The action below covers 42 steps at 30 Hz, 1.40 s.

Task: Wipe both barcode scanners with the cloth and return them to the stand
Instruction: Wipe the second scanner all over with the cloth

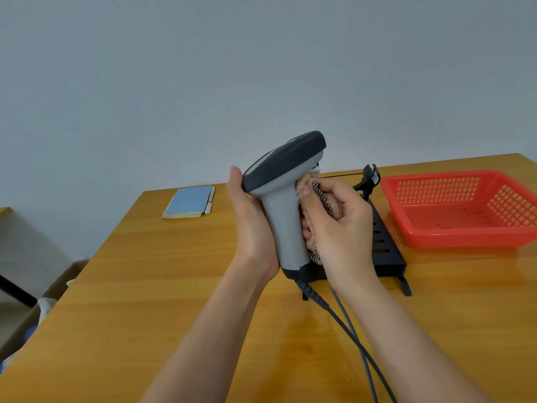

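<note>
Here, on a wooden table [145, 286], a blue notebook [188, 201] lies at far left. The left hand [252, 225] grips a grey scanner [283, 199] upright above the table, fingers curled behind its handle. The right hand [340, 225] presses a bunched cloth [316, 196] against the handle's right side. Behind them stands the black stand [386, 251], with a second scanner [369, 177] partly hidden. A red basket [459, 207] sits at right.
</note>
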Each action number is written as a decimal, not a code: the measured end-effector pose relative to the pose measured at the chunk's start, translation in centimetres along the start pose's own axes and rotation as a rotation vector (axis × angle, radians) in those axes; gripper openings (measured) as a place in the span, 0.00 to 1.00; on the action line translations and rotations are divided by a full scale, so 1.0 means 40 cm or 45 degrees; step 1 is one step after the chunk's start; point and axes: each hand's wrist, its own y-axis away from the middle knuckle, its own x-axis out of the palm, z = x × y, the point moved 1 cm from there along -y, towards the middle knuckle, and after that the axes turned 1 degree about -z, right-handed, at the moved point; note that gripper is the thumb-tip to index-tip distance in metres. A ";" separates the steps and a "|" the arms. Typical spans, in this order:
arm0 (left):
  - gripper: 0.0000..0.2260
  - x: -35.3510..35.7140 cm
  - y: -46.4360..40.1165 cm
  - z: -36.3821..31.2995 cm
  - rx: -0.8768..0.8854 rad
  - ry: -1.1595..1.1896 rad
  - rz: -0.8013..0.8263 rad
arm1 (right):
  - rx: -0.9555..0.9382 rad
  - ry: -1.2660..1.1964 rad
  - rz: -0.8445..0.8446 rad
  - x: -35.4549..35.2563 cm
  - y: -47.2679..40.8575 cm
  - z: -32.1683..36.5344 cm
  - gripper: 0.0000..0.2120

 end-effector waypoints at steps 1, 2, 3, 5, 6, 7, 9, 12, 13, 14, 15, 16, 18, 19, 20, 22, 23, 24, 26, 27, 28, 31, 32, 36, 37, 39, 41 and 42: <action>0.31 0.003 -0.005 0.001 -0.002 0.010 0.007 | -0.027 0.012 -0.012 -0.002 0.001 -0.004 0.03; 0.30 0.000 -0.008 0.000 -0.002 0.013 -0.006 | -0.088 0.027 -0.002 0.001 0.004 0.000 0.04; 0.31 -0.004 -0.012 0.003 -0.008 0.036 -0.016 | -0.162 0.069 0.014 0.003 0.008 0.001 0.06; 0.32 -0.006 -0.012 -0.002 -0.014 0.032 -0.019 | -0.245 0.164 0.048 0.008 0.015 0.002 0.06; 0.32 -0.008 -0.015 0.001 -0.021 0.010 -0.014 | -0.279 0.190 0.062 0.010 0.017 0.000 0.06; 0.32 -0.009 -0.018 0.003 -0.022 -0.023 -0.022 | -0.310 0.225 0.072 0.010 0.017 0.000 0.07; 0.31 -0.006 -0.015 -0.001 -0.024 -0.027 -0.013 | -0.356 0.271 0.104 0.009 0.016 -0.002 0.08; 0.32 -0.007 -0.013 0.003 -0.006 -0.077 -0.005 | -0.327 0.226 0.098 0.012 0.009 0.009 0.08; 0.33 -0.005 -0.010 0.002 0.001 -0.097 -0.004 | -0.291 0.191 0.072 0.011 0.003 0.010 0.09; 0.34 -0.001 -0.005 0.000 0.001 -0.113 -0.009 | -0.256 0.162 0.034 0.010 -0.003 0.007 0.10; 0.35 -0.001 -0.003 0.001 0.001 -0.122 -0.015 | -0.221 0.140 -0.004 0.009 -0.007 0.003 0.12; 0.35 0.000 -0.003 0.000 -0.004 -0.110 -0.002 | -0.183 0.127 -0.028 0.008 -0.011 -0.002 0.12; 0.35 -0.002 -0.005 0.002 -0.006 -0.096 0.006 | -0.128 0.108 -0.042 0.010 -0.009 -0.007 0.11; 0.33 -0.003 -0.007 0.004 -0.006 -0.087 0.014 | -0.130 0.090 -0.031 0.012 -0.005 -0.008 0.11; 0.33 -0.005 -0.010 0.007 0.002 -0.074 0.017 | -0.142 0.072 -0.010 0.013 0.000 -0.007 0.11; 0.32 -0.008 -0.012 0.007 0.016 -0.048 0.024 | -0.176 0.065 0.052 0.014 0.010 -0.010 0.08; 0.32 -0.008 -0.012 0.007 0.020 -0.037 0.020 | -0.197 0.090 0.084 0.013 0.014 -0.014 0.07; 0.32 -0.006 -0.009 0.006 0.015 -0.020 0.025 | -0.220 0.132 0.115 0.013 0.018 -0.018 0.07; 0.31 -0.002 -0.004 0.007 0.001 0.016 0.048 | -0.251 0.209 0.169 0.014 0.023 -0.022 0.09; 0.31 -0.001 -0.004 0.009 -0.005 0.030 0.058 | -0.249 0.228 0.180 0.014 0.023 -0.022 0.09; 0.31 -0.002 -0.004 0.011 -0.009 0.033 0.060 | -0.238 0.229 0.177 0.013 0.020 -0.018 0.09; 0.32 -0.004 -0.006 0.008 -0.021 -0.063 0.032 | -0.144 0.118 0.097 0.009 -0.001 -0.010 0.08; 0.32 -0.004 -0.006 0.007 -0.034 -0.097 0.032 | -0.102 0.064 0.059 0.009 -0.008 -0.010 0.09; 0.29 0.002 -0.003 0.007 -0.058 -0.125 0.056 | 0.181 -0.213 -0.070 0.008 -0.020 -0.023 0.04; 0.29 0.005 -0.001 0.008 -0.057 -0.120 0.065 | 0.210 -0.224 -0.069 0.005 -0.020 -0.028 0.03; 0.30 0.007 0.001 0.007 -0.049 -0.110 0.075 | 0.183 -0.196 -0.055 -0.001 -0.016 -0.034 0.02; 0.31 0.004 0.001 0.004 -0.043 -0.113 0.089 | 0.110 -0.151 -0.056 -0.003 -0.008 -0.030 0.02; 0.31 0.005 0.002 0.000 -0.044 -0.115 0.094 | 0.068 -0.138 -0.053 -0.003 -0.004 -0.026 0.03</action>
